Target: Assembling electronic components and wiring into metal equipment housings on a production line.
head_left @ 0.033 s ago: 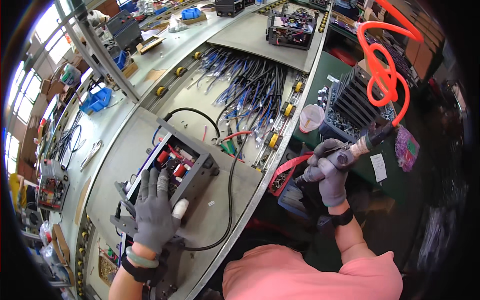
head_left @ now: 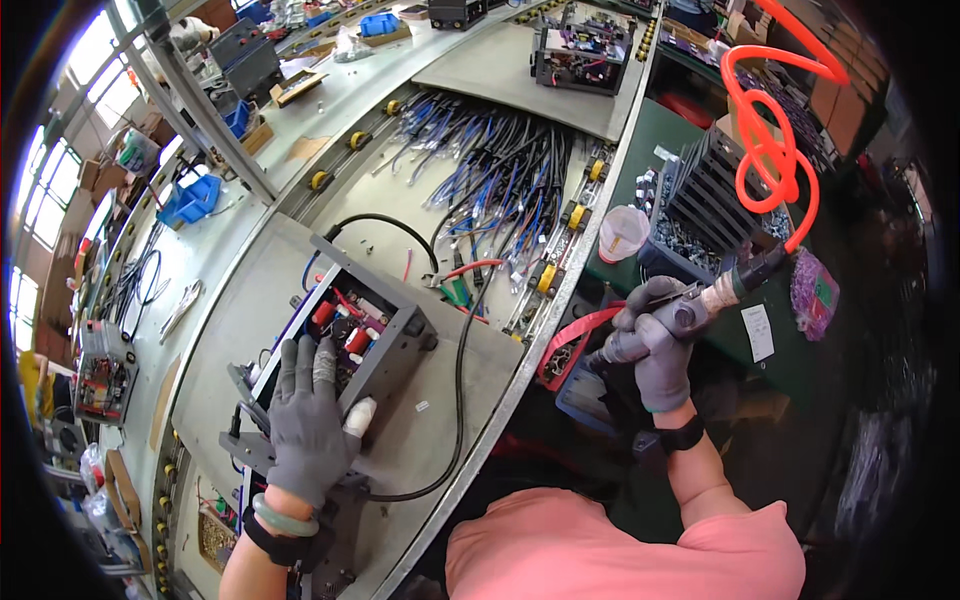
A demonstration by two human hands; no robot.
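My left hand (head_left: 312, 430), in a grey glove with a white-wrapped thumb, lies with fingers stretched out over the near-left edge of an open metal equipment case (head_left: 390, 345). Red and white parts and wiring show inside the case. It rests tilted on a grey board, with a thick black cable (head_left: 462, 400) curving round its right side. Off the line to the right, my right hand (head_left: 660, 350), gloved too, is closed round a pneumatic screwdriver (head_left: 690, 315). A coiled orange-red air hose (head_left: 785, 170) runs up from the tool.
Bundled black and blue cables (head_left: 510, 170) lie on the line beyond the case. Another open unit (head_left: 582, 58) stands on a board (head_left: 480, 70) farther back. A bin of small screws (head_left: 685, 240) with dark plates and a plastic cup (head_left: 623, 235) sit at right. Blue trays (head_left: 190, 200) lie left.
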